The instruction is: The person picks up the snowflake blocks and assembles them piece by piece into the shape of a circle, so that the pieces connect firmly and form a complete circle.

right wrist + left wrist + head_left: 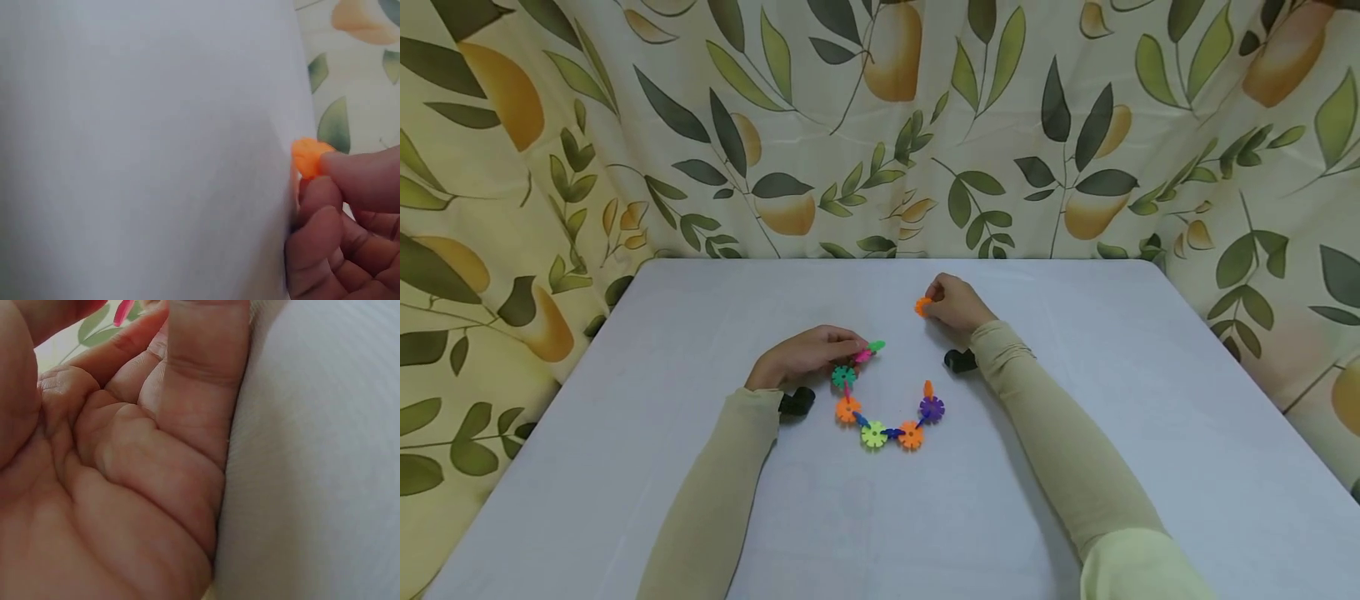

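Note:
A curved chain of interlocking plastic flower discs lies on the white table. My left hand [808, 354] pinches its left end at a pink disc [863, 356], with a bright green disc [877, 346] joined just beyond. Further along the chain come a teal disc [844, 377], a yellow-green disc [874, 435] and a purple disc [932, 408]. My right hand [961, 305] pinches a loose orange disc [922, 307] between thumb and fingers, up and to the right of the chain. In the left wrist view the palm hides most of the work; only a pink sliver [123, 311] shows.
The white tabletop [1037, 542] ends at a far edge against a leaf-and-fruit patterned curtain [865, 167], which also hangs at both sides. Black wrist devices sit under each wrist, near the left cuff [797, 402] and the right cuff [960, 361].

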